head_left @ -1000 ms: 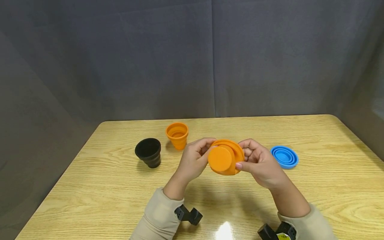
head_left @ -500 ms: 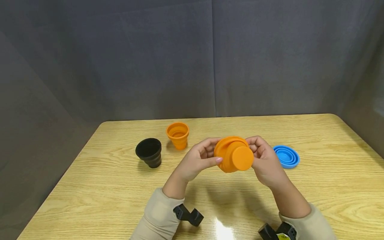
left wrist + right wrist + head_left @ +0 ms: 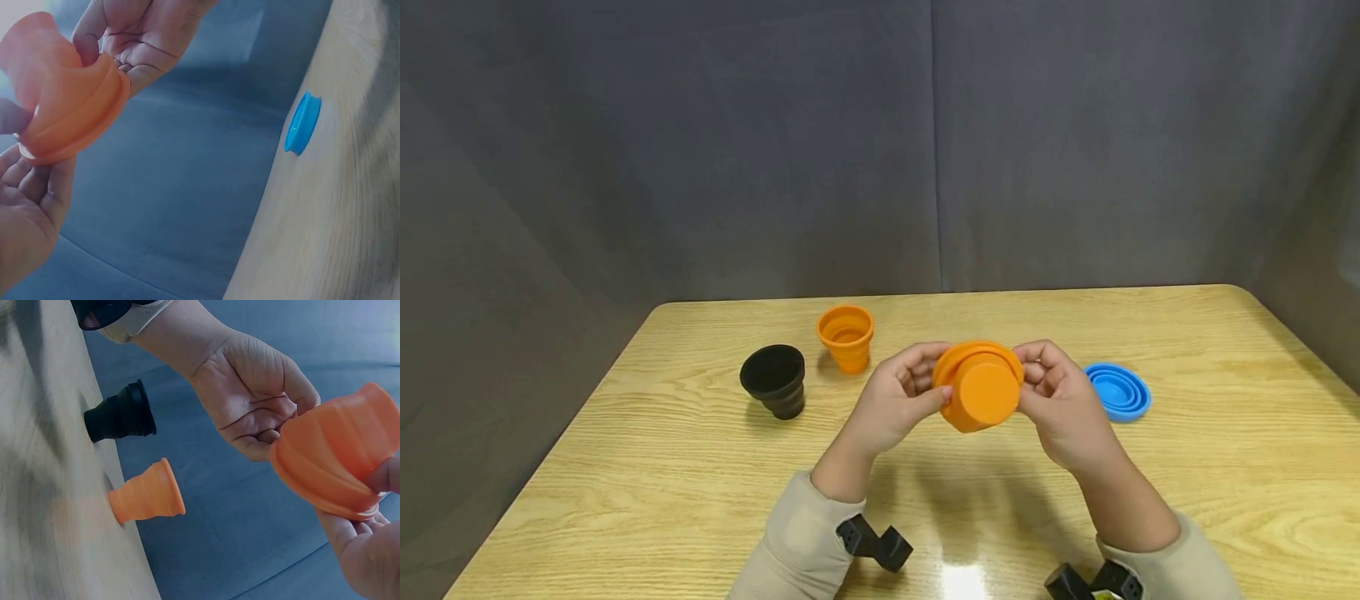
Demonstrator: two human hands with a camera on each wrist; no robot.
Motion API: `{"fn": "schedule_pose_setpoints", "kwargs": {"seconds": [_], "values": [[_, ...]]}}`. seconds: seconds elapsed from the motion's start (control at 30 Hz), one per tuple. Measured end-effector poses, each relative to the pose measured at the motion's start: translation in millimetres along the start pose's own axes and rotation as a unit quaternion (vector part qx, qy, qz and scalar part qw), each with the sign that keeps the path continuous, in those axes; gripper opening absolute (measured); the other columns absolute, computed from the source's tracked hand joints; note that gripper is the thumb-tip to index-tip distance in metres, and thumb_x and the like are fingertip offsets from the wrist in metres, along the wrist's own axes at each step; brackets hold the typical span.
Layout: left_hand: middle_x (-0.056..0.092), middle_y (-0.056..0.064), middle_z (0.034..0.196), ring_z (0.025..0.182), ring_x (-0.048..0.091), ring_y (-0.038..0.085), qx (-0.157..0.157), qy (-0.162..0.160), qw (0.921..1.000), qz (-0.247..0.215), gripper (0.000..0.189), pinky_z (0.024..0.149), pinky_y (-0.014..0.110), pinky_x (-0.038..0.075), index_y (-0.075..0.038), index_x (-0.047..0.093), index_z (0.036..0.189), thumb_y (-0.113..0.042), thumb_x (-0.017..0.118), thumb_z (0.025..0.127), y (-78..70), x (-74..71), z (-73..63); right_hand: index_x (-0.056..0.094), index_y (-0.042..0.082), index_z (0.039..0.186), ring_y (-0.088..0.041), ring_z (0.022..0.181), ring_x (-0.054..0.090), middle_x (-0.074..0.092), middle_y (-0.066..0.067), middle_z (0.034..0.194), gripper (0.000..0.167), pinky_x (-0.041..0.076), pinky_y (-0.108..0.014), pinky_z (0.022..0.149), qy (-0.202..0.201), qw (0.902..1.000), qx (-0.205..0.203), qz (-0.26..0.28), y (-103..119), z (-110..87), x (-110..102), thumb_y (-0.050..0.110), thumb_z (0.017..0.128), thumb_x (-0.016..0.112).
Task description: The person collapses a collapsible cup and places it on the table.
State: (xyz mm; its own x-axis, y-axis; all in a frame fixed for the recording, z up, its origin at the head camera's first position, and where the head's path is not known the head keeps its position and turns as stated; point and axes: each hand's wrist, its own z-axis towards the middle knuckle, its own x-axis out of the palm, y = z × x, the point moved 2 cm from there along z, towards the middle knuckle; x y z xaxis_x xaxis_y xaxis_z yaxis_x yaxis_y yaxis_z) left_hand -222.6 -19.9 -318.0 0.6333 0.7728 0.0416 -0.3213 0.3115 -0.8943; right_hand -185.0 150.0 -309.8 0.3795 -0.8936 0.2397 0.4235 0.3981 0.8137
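Observation:
Above the middle of the table, both hands hold an orange collapsible cup (image 3: 988,392) by its rim, its base turned toward the head camera. My left hand (image 3: 891,404) pinches the rim's left side, thumb on the outer wall and fingers behind. On the opposite side my right hand (image 3: 1063,408) pinches the rim between thumb and curled fingers. In the right wrist view the held cup (image 3: 340,450) has partly folded, slanted walls. Its inside is hidden from the head view.
An expanded black collapsible cup (image 3: 772,382) and a second orange cup (image 3: 847,337) stand upright at the back left of the wooden table (image 3: 662,467). A flattened blue collapsible cup (image 3: 1117,392) lies to the right, behind the right hand. Grey cloth (image 3: 775,167) hangs behind.
The orange cup's base has swung from left to right, then back toward the middle, while its walls extended somewhat. Both hands keep their hold on the rim; the other cups stay put.

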Motion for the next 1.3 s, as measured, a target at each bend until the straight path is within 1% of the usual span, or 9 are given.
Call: {"fn": "schedule_pose_setpoints", "kwargs": {"seconds": [0.1, 0.2, 0.33, 0.47, 0.77, 0.93, 1.07, 1.17, 1.3], "values": [[0.052, 0.023, 0.101, 0.084, 0.056, 0.015, 0.007, -0.013, 0.9995, 0.029, 0.036, 0.071, 0.028, 0.048, 0.013, 0.043, 0.115, 0.008, 0.050, 0.080, -4.6, 0.5, -1.1, 0.049, 0.001, 0.096, -0.012, 0.068, 0.056, 0.060, -0.005, 0.083, 0.025, 0.048, -0.020, 0.064, -0.003, 0.9999, -0.005, -0.010, 2, -0.2, 1, -0.017, 0.079, 0.045], [0.052, 0.024, 0.097, 0.081, 0.056, 0.014, 0.008, -0.021, 0.9983, 0.054, 0.035, 0.069, 0.029, 0.049, 0.013, 0.045, 0.113, 0.012, 0.048, 0.078, -9.7, -0.5, -0.5, 0.049, 0.001, 0.095, -0.012, 0.067, 0.056, 0.060, -0.005, 0.083, 0.028, 0.048, -0.020, 0.063, -0.004, 0.9996, -0.002, -0.027, 4, 0.8, 1, -0.020, 0.077, 0.043], [0.054, 0.024, 0.094, 0.077, 0.057, 0.013, 0.002, -0.028, 0.9968, 0.075, 0.036, 0.067, 0.029, 0.049, 0.012, 0.046, 0.112, 0.014, 0.047, 0.077, -15.3, -2.8, 1.6, 0.048, 0.002, 0.093, -0.012, 0.065, 0.055, 0.059, -0.004, 0.081, 0.030, 0.048, -0.021, 0.061, -0.015, 0.9971, 0.017, -0.073, 8, 3.5, 2, -0.021, 0.075, 0.042], [0.054, 0.022, 0.093, 0.074, 0.057, 0.013, -0.009, -0.034, 0.9958, 0.084, 0.036, 0.066, 0.028, 0.049, 0.011, 0.047, 0.112, 0.015, 0.046, 0.076, -16.9, -4.8, 3.0, 0.047, 0.002, 0.092, -0.012, 0.063, 0.054, 0.057, -0.003, 0.078, 0.027, 0.049, -0.022, 0.059, -0.031, 0.9887, 0.052, -0.137, 13, 5.9, 2, -0.018, 0.074, 0.044], [0.055, 0.019, 0.090, 0.073, 0.056, 0.015, -0.016, -0.045, 0.9937, 0.102, 0.033, 0.064, 0.033, 0.050, 0.009, 0.050, 0.109, 0.014, 0.045, 0.076, -14.4, -5.9, 5.1, 0.044, -0.005, 0.094, -0.014, 0.065, 0.053, 0.055, -0.004, 0.079, 0.021, 0.049, -0.023, 0.060, -0.037, 0.9777, 0.092, -0.185, 16, 4.5, 0, -0.015, 0.076, 0.046], [0.054, 0.016, 0.089, 0.074, 0.054, 0.016, -0.011, -0.021, 0.9951, 0.096, 0.032, 0.064, 0.033, 0.050, 0.009, 0.050, 0.108, 0.014, 0.045, 0.076, -14.9, -9.9, 4.4, 0.044, -0.005, 0.096, -0.015, 0.069, 0.054, 0.056, -0.004, 0.082, 0.018, 0.049, -0.024, 0.063, -0.006, 0.9753, 0.101, -0.197, 18, 3.3, -4, -0.012, 0.080, 0.047], [0.056, 0.014, 0.090, 0.077, 0.055, 0.016, -0.002, 0.016, 0.9971, 0.075, 0.031, 0.066, 0.028, 0.049, 0.012, 0.048, 0.108, 0.014, 0.049, 0.077, -14.9, -15.4, 2.1, 0.046, -0.001, 0.098, -0.017, 0.072, 0.055, 0.058, -0.004, 0.084, 0.019, 0.049, -0.026, 0.066, 0.041, 0.9809, 0.089, -0.168, 20, 3.4, -5, -0.010, 0.082, 0.048], [0.057, 0.010, 0.090, 0.078, 0.055, 0.016, 0.002, 0.050, 0.9977, 0.045, 0.032, 0.067, 0.026, 0.048, 0.015, 0.046, 0.108, 0.013, 0.051, 0.076, -14.1, -18.1, 1.1, 0.047, 0.001, 0.100, -0.018, 0.074, 0.055, 0.058, -0.005, 0.085, 0.021, 0.049, -0.029, 0.067, 0.083, 0.9829, 0.084, -0.141, 19, 3.9, -7, -0.010, 0.082, 0.049], [0.057, 0.003, 0.091, 0.079, 0.055, 0.015, -0.003, 0.075, 0.9972, -0.003, 0.035, 0.068, 0.026, 0.048, 0.018, 0.040, 0.109, 0.009, 0.053, 0.078, -11.5, -19.7, 1.8, 0.048, 0.003, 0.102, -0.018, 0.077, 0.056, 0.058, -0.006, 0.088, 0.024, 0.049, -0.029, 0.068, 0.126, 0.9842, 0.084, -0.092, 18, 6.6, -10, -0.011, 0.082, 0.048]]}}
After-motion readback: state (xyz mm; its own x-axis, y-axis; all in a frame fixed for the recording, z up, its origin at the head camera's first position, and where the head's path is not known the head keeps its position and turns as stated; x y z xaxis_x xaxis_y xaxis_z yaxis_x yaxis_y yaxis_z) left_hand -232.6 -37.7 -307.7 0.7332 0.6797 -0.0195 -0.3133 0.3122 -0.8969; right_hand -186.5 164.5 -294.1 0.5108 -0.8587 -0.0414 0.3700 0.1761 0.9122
